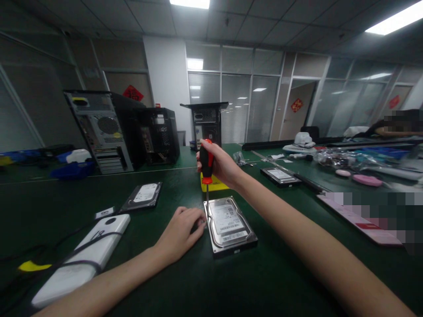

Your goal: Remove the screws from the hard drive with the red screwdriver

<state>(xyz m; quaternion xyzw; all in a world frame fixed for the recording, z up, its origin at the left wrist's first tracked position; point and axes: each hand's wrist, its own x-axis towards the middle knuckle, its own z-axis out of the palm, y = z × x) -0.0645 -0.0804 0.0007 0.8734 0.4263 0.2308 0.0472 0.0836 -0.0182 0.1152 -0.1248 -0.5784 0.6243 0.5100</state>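
– Why was the red-and-black screwdriver (207,163) held upright by the right hand's (226,166) clenched fingers?
– Perhaps so its tip could be guided along the rectangular silver hard drive (228,224)
– And the left hand (180,229)?
– Its fingers were curled alongside; whether anything was pinched couldn't be told. The drive was laid flat, white label exposed, on the dark green surface (264,281)

The print on the label of the silver hard drive (227,220) is too small to read, and whatever the left hand (187,229) may pinch at its fingertips is hidden. Pixel blocks cover part of the pink board (361,220) at right. The yellow tray (216,182) is partly hidden behind the right hand (220,165), and both forearms run off the lower edge.
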